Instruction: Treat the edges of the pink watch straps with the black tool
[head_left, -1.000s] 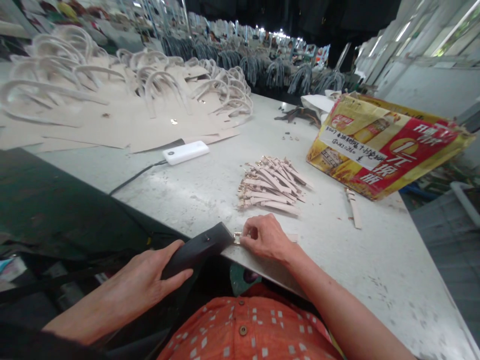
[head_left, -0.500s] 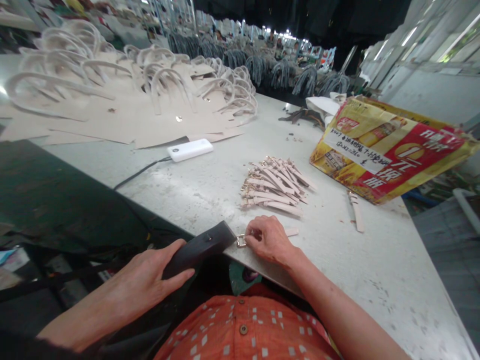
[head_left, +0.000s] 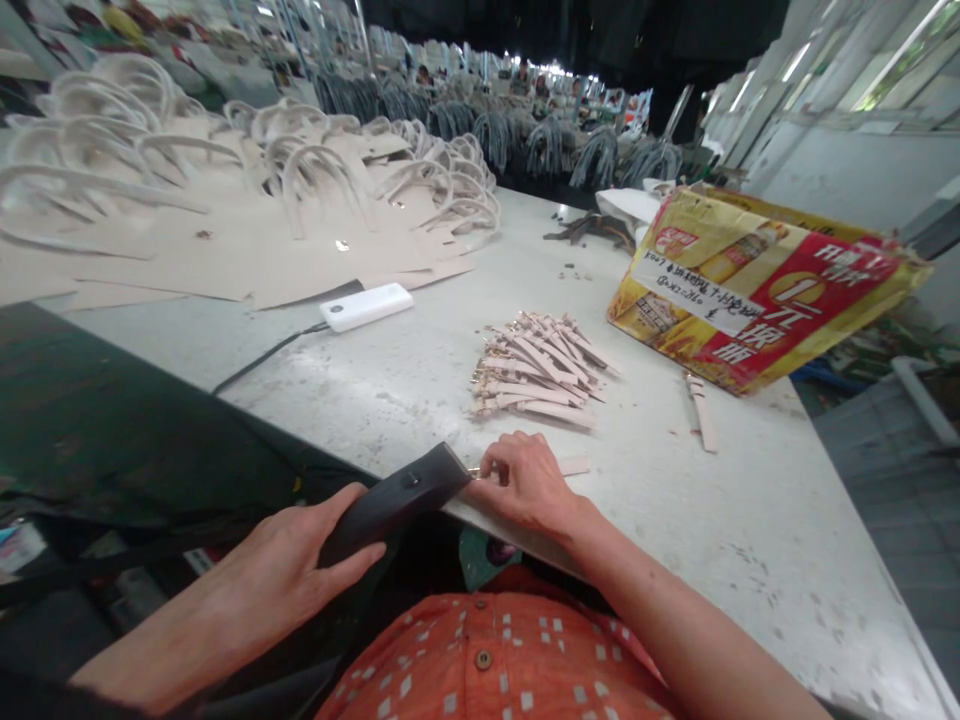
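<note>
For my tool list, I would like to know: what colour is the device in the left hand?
The device is black, seen best in the head view.

A factory workshop, by the look of it one for bags or similar goods. Pale flat panels (head_left: 247, 268) with looped handles (head_left: 321, 165) are heaped in bulk on a large worktop (head_left: 660, 530), near a pile of short buckled straps (head_left: 534, 372). A printed cardboard carton (head_left: 750, 285) bears a handwritten label (head_left: 696, 290). Beyond, grey-blue bundles (head_left: 547, 147) hang in a long row, small blurred people (head_left: 520, 80) show among equipment, ceiling lights recede deep into the hall, and windows (head_left: 904, 60) line the right-hand wall.
</note>
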